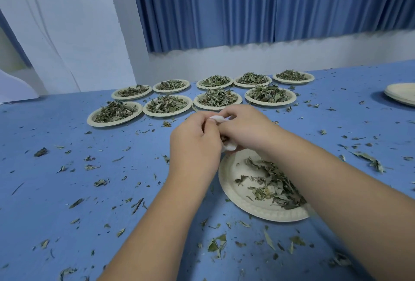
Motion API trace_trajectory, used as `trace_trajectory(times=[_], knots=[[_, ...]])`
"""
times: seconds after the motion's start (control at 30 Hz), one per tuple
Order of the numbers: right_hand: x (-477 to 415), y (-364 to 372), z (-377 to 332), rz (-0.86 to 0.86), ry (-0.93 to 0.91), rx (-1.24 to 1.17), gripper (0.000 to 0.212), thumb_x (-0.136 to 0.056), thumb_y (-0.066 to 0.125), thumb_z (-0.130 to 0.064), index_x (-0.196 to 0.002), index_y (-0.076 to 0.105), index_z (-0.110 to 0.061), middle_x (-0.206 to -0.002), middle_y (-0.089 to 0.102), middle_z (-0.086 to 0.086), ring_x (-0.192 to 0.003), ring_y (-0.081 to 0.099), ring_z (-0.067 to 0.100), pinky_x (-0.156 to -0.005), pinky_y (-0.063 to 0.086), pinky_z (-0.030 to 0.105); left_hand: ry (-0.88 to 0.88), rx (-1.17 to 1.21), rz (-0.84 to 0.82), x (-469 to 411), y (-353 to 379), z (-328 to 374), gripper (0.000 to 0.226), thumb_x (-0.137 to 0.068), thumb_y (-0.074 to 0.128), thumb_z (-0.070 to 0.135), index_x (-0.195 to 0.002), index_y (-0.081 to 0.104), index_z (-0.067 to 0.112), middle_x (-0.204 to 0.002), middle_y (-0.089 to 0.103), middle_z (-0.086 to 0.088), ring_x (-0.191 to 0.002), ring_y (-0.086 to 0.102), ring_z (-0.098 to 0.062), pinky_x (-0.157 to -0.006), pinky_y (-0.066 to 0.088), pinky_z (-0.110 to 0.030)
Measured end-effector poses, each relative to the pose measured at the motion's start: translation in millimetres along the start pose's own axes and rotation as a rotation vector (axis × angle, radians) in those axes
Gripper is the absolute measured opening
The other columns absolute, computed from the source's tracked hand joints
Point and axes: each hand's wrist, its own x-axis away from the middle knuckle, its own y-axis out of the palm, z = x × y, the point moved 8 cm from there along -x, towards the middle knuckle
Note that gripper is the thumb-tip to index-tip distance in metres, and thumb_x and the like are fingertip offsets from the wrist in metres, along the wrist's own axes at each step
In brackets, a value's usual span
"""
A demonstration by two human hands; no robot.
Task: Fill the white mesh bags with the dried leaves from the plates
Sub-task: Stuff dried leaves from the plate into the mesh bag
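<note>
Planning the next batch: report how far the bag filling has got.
Done: the near plate looks partly emptied. In hand: left hand and right hand grip a white mesh bag by its far rim. Left: nine heaped plates behind; no filled bags show.

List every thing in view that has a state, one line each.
white mesh bag: held by both hands, mostly hidden.
left hand: grips the bag.
right hand: grips the bag.
near plate: thin leaf layer, bare at left.
nine far plates: heaped with leaves.
stacked plates: empty.
table: strewn with leaf bits.
</note>
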Motion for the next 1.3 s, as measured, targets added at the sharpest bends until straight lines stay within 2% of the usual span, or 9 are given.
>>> trace_trajectory(times=[0.17,0.33,0.47,0.67,0.77,0.87,1.03,1.13,1.3], knots=[[13,10,6,-0.331,0.076,-0.393,0.037,-0.08,0.062,0.008,-0.11,0.066,-0.013,-0.072,0.067,0.002,-0.07,0.066,0.019,-0.078,0.059,0.042,-0.056,0.057,0.041,-1,-1,-4,0.028,-0.094,0.05,0.018,-0.078,0.068,0.032,-0.062,0.063,0.021,-0.058,0.055,0.005,-0.046,0.036,-0.008],[5,2,7,-0.047,-0.042,-0.239,0.031,-0.073,0.06,0.013,-0.093,0.069,-0.009,-0.064,0.062,0.006,-0.062,0.058,0.023,-0.071,0.056,0.044,-0.087,0.109,0.014,-1,3,-7,0.029,-0.093,0.051,0.015,-0.076,0.071,0.028,-0.059,0.063,0.017,-0.051,0.053,0.002,-0.047,0.041,-0.013],[-3,-3,-2,0.147,-0.103,0.064,0.018,-0.076,0.061,0.0,-0.074,0.066,-0.017,-0.065,0.061,0.001,-0.058,0.057,0.018,-0.052,0.049,0.027,-0.145,0.191,-0.027,1,9,-11,0.023,-0.093,0.055,0.016,-0.079,0.071,0.025,-0.055,0.061,0.007,-0.047,0.047,-0.008,-0.049,0.037,-0.025],[-10,-11,-12,0.238,-0.119,0.389,0.02,-0.077,0.059,-0.006,-0.067,0.052,-0.022,-0.067,0.051,-0.006,-0.056,0.044,0.008,-0.045,0.03,0.021,-0.054,0.159,-0.052,6,10,-4,0.026,-0.094,0.052,0.015,-0.08,0.069,0.029,-0.052,0.059,0.016,-0.04,0.041,0.001,-0.04,0.03,-0.01],[-1,-13,-3,0.135,-0.122,0.307,0.009,-0.077,0.07,-0.022,-0.076,0.061,-0.019,-0.071,0.062,0.0,-0.053,0.051,0.012,-0.044,0.039,0.023,-0.019,0.018,-0.034,2,6,-6,0.027,-0.093,0.049,0.015,-0.082,0.067,0.03,-0.052,0.058,0.015,-0.04,0.043,0.0,-0.039,0.028,-0.011],[16,-25,6,-0.007,-0.112,0.175,0.025,-0.077,0.073,-0.041,-0.093,0.066,-0.023,-0.082,0.068,-0.004,-0.066,0.066,0.019,-0.06,0.056,0.035,0.0,-0.063,0.015,-1,1,-8,0.021,-0.096,0.048,0.019,-0.089,0.065,0.029,-0.051,0.054,0.014,-0.043,0.044,-0.001,-0.04,0.029,-0.014],[44,-65,14,-0.159,-0.16,0.474,0.057,-0.055,0.059,-0.075,-0.106,0.059,-0.049,-0.106,0.057,-0.031,-0.087,0.055,-0.012,-0.074,0.046,0.02,-0.001,-0.094,0.064,-1,-5,-8,0.012,-0.097,0.051,0.03,-0.084,0.052,0.031,-0.041,0.046,0.016,-0.037,0.043,-0.002,-0.035,0.03,-0.011],[62,-68,28,-0.359,-0.107,0.646,0.063,-0.048,0.062,-0.077,-0.108,0.045,-0.066,-0.098,0.034,-0.057,-0.086,0.04,-0.031,-0.068,0.036,0.012,-0.063,-0.171,0.052,-1,-3,-13,0.022,-0.094,0.051,0.044,-0.082,0.048,0.026,-0.045,0.048,0.01,-0.038,0.043,-0.003,-0.036,0.03,-0.014],[74,-64,51,-0.491,-0.035,0.81,0.094,-0.051,0.068,-0.08,-0.133,0.025,-0.064,-0.133,0.033,-0.035,-0.121,0.036,-0.005,-0.095,0.034,0.025,-0.159,-0.302,-0.06,-2,4,-25,0.06,-0.096,0.037,0.055,-0.062,0.052,0.007,-0.058,0.056,-0.005,-0.047,0.044,-0.012,-0.051,0.033,-0.027]])
